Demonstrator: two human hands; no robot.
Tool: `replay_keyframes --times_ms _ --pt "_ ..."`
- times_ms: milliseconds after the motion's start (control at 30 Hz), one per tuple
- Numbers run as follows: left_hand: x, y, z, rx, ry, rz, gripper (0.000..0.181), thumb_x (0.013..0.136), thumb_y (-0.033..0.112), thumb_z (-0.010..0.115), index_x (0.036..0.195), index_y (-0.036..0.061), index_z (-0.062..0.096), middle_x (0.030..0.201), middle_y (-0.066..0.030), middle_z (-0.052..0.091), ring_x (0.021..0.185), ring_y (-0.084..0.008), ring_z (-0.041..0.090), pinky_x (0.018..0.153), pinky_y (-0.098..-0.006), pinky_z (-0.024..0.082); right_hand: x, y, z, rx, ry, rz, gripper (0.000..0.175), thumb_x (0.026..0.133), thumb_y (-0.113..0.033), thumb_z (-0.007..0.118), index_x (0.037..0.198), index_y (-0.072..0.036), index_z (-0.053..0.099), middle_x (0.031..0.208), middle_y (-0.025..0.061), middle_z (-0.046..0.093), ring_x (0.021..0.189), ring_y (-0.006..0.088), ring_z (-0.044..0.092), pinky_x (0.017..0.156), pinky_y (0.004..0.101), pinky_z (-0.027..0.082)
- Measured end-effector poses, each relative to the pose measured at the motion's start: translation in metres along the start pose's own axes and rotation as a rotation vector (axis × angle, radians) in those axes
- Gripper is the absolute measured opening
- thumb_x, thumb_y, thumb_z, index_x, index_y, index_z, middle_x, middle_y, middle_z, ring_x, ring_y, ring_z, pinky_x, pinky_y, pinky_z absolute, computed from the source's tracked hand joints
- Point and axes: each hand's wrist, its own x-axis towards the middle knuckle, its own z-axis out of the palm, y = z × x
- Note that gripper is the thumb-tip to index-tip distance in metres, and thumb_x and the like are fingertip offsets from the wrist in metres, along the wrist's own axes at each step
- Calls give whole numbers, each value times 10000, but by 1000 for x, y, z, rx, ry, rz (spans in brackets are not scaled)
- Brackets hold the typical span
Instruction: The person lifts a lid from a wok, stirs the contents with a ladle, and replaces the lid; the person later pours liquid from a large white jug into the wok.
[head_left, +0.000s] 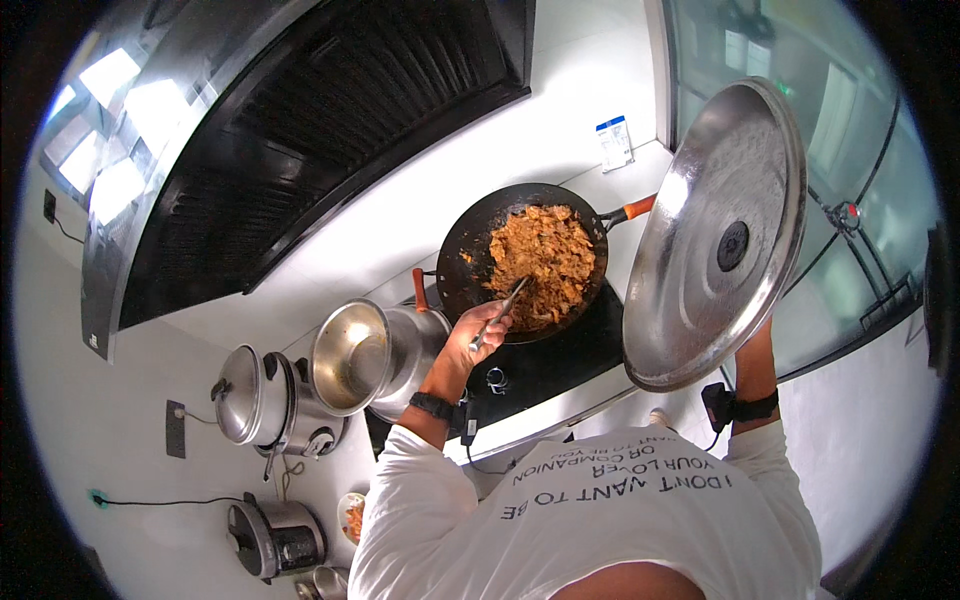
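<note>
A dark wok (471, 289) with orange handles sits on the black stovetop (577, 352). Browned, chopped food (544, 255) fills much of it. My left hand (480, 330) grips the metal handle of a cooking utensil (507, 307); its far end is buried in the food. On the right, a large metal lid (697, 247) is held up on edge beside the wok, its inner face toward me. My right forearm (756, 367) goes up behind this lid. The lid hides my right hand, which appears to hold it from the outer side.
A range hood (322, 142) overhangs the stove at upper left. Left of the wok stand a metal bowl (351, 356), a lidded pot (240, 394) and an electric cooker (277, 540). A plate of food (352, 517) lies nearby. A glass panel (840, 247) stands behind the lid.
</note>
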Motion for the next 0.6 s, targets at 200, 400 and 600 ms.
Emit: replay_keyframes --times_ms 200,400,600 --pt "-41 5 4 201 154 141 200 766 71 485 951 5 446 632 -77 462 406 -71 386 312 -164 297 -5 3 -4 -22 -32 6 277 804 -168 438 1016 10 441 841 67 516 700 132 527 609 228 444" --pt "-76 12 4 1236 546 271 354 701 103 529 1026 -12 450 620 -119 528 498 -172 514 435 -282 410 -1 7 19 -13 -84 22 280 803 -168 442 1018 12 440 847 69 516 706 133 527 613 231 443" --pt "-111 7 24 2004 636 608 426 621 129 526 1044 109 478 785 -186 561 721 -340 537 638 -391 437 10 13 48 20 -144 36 284 801 -168 446 1019 14 440 853 72 515 712 135 526 618 234 443"
